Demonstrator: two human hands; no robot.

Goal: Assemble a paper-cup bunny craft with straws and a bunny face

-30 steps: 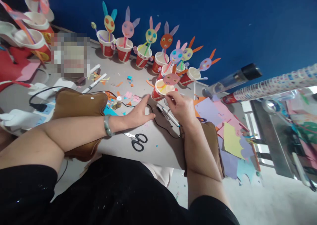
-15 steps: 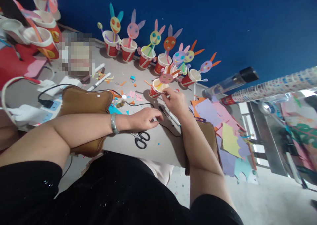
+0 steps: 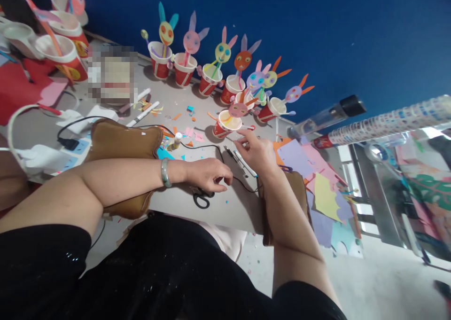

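Observation:
My right hand [image 3: 255, 152] is just in front of a red and white paper cup [image 3: 227, 125], fingers half curled, thumb and forefinger apart, with nothing visible between them. From that cup rises a pink paper rabbit face [image 3: 238, 109] with orange ears. My left hand [image 3: 211, 174], a bangle [image 3: 166, 172] on its wrist, hovers low over the table with loosely bent fingers and a gap at the thumb. Black-handled scissors [image 3: 201, 199] lie beneath it, partly covered. Pens [image 3: 244, 164] rest between the hands, alongside a thin black cable [image 3: 243, 186].
Several rabbit cups [image 3: 185, 71] line the blue wall [image 3: 317, 24]. Paper scraps and a small glue bottle [image 3: 176, 140] lie left of centre. Brown cushions [image 3: 123, 141] flank the table edge. Coloured paper sheets [image 3: 326, 195] and a patterned tube [image 3: 384, 122] are at right, a power strip [image 3: 81, 148] at left.
My right hand has drawn back slightly from the cup's rim. My left hand has moved down and right, its fingers turning over and covering more of the scissors.

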